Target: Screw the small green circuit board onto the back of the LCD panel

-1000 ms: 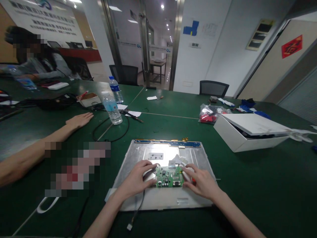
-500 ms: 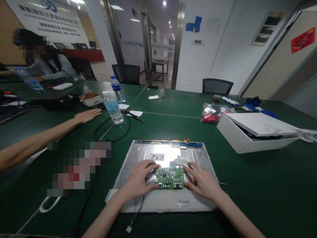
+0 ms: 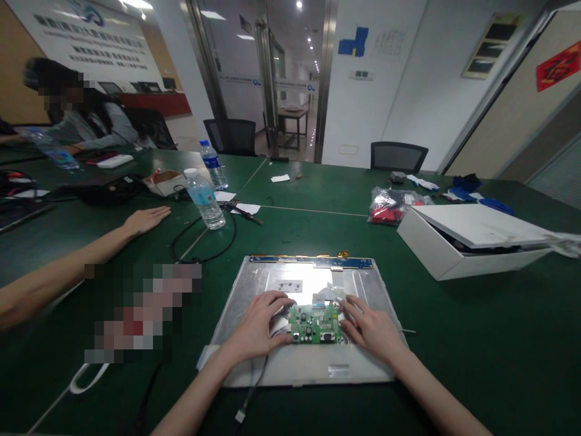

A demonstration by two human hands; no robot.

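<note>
A green circuit board point(image 3: 315, 324) lies over the metal back of a display panel point(image 3: 245, 290). Its left edge is between the thumb and fingers of my left hand point(image 3: 258, 327). On the opposite edge, my right hand point(image 3: 374, 330) grips with thumb and fingertips. Just above the board a clear film or tape piece point(image 3: 329, 293) sticks up from the panel. A blue circuit strip point(image 3: 308, 261) runs along the panel's far edge. From under my left hand a thin cable with a white connector point(image 3: 240, 416) hangs over the near edge.
A co-worker's hand point(image 3: 147, 220) rests flat on the green table at left. Two water bottles point(image 3: 205, 200) stand near a black cable loop point(image 3: 233, 236). To the right are a white box point(image 3: 481, 257) with a raised lid and a plastic bag point(image 3: 393, 206) with red contents.
Both my hands keep their hold on the circuit board, with hardly any movement. The co-worker's hand has slid a little to the left.
</note>
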